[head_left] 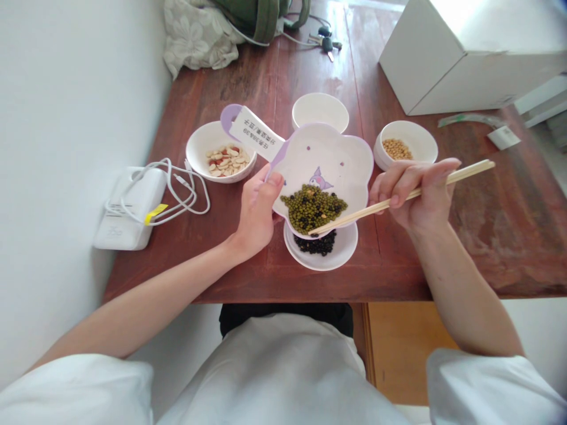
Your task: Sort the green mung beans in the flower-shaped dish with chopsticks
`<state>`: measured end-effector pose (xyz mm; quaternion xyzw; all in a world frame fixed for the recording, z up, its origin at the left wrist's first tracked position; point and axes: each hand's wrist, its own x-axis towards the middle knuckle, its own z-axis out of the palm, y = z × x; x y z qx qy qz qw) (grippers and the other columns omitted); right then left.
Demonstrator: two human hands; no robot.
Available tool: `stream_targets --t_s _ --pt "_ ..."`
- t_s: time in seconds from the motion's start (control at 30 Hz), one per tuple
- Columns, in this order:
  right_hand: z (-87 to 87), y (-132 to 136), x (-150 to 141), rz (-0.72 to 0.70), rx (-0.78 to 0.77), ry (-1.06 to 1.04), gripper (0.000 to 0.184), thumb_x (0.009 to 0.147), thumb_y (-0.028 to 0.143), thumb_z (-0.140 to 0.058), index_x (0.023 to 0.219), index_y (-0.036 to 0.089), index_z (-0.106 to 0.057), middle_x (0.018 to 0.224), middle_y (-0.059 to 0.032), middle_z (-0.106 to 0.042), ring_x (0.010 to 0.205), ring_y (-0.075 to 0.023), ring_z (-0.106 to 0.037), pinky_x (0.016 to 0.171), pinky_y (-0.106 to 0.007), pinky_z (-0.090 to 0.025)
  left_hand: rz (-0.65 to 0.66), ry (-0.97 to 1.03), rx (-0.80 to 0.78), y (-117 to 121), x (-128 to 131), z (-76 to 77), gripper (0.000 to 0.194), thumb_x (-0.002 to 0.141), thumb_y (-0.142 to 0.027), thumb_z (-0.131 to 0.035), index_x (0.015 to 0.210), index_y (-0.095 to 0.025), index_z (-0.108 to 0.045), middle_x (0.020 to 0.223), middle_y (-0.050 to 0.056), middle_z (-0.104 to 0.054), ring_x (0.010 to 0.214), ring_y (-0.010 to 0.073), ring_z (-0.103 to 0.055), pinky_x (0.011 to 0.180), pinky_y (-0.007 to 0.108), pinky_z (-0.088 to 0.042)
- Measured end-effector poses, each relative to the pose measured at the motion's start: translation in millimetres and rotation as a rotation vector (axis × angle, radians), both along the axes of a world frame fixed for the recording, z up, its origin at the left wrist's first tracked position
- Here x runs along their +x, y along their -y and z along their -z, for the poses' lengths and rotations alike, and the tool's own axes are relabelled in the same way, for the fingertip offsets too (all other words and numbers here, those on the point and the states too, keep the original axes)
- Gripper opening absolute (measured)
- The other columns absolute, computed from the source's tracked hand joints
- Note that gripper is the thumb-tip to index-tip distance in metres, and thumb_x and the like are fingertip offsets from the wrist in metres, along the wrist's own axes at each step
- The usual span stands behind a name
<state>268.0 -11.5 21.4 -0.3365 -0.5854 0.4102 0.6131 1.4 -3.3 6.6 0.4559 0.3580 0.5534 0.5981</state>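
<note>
My left hand (258,206) grips the left rim of a flower-shaped white and purple dish (341,156), held tilted over a small white bowl (348,251). Green beans with a few dark ones (313,206) lie at the dish's low front edge. The small bowl under it holds black beans (316,243). My right hand (411,192) is closed round a pair of wooden chopsticks (465,174), whose tips reach the bean pile at the dish's front lip.
On the wooden table (248,260) stand a bowl of peanuts (220,154), an empty white bowl (319,110) and a bowl of yellow beans (405,144). A white charger with cable (133,206) lies left; a white box (465,53), keys (326,41) and a bag (199,29) behind.
</note>
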Motion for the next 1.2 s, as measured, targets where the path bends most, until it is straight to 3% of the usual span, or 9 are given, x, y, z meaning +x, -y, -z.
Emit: stream_targets --t_s 0.17,0.4,0.53,0.77,1.0,1.2 --pt "-0.8 0 0 -0.003 -0.015 -0.019 0.075 0.081 0.099 -0.061 0.052 0.033 -0.079 0.045 -0.0053 -0.053 0.044 -0.0219 -0.061 0.037 -0.041 -0.048 -0.003 0.009 -0.01 0 -1 1.7 0.052 0.094 -0.071 -0.079 0.091 -0.02 -0.071 0.069 0.0 -0.059 0.051 0.0117 -0.048 0.045 0.028 -0.033" --pt "-6.3 1 -3 -0.003 -0.026 -0.061 0.077 0.089 0.095 -0.059 0.049 0.032 -0.076 0.046 -0.0047 -0.053 0.038 -0.0181 -0.051 0.038 -0.042 -0.049 0.024 0.019 0.004 1 0 -1.3 0.056 0.091 -0.076 -0.08 0.091 -0.02 -0.072 0.066 -0.001 -0.055 0.049 0.0095 -0.042 0.042 0.027 -0.028" --pt "-11.8 3 -6 0.077 -0.071 -0.059 0.071 0.092 0.087 -0.068 0.046 0.033 -0.073 0.048 -0.007 -0.056 0.037 -0.0172 -0.043 0.035 -0.043 -0.04 0.025 0.024 -0.026 1 2 -4.1 0.055 0.092 -0.075 -0.079 0.089 -0.021 -0.07 0.065 -0.002 -0.053 0.046 0.0091 -0.041 0.041 0.027 -0.026" --pt "-14.0 2 -6 0.104 -0.104 -0.07 0.064 0.091 0.083 -0.074 0.048 0.035 -0.075 0.05 -0.0066 -0.058 0.041 -0.0187 -0.05 0.036 -0.041 -0.034 0.036 0.013 -0.014 2 1 -1.2 0.054 0.093 -0.074 -0.078 0.09 -0.021 -0.07 0.064 -0.002 -0.054 0.047 0.0091 -0.041 0.04 0.027 -0.026" --pt "-5.8 -4 -5 0.116 -0.047 -0.108 0.077 0.095 0.088 -0.064 0.047 0.029 -0.074 0.048 -0.006 -0.058 0.038 -0.0171 -0.051 0.033 -0.039 -0.034 0.021 0.004 0.014 1 2 -4.4 0.045 0.094 -0.058 -0.08 0.08 -0.02 -0.062 0.066 -0.001 -0.057 0.051 0.0094 -0.046 0.043 0.024 -0.034" --pt "-6.0 0 -1 0.086 -0.039 -0.063 0.07 0.099 0.081 -0.066 0.052 0.03 -0.078 0.053 -0.0077 -0.063 0.043 -0.0197 -0.056 0.037 -0.043 -0.034 0.052 0.003 0.058 2 1 -1.9 0.046 0.099 -0.058 -0.075 0.077 -0.021 -0.059 0.06 -0.003 -0.051 0.045 0.0077 -0.039 0.039 0.023 -0.029"
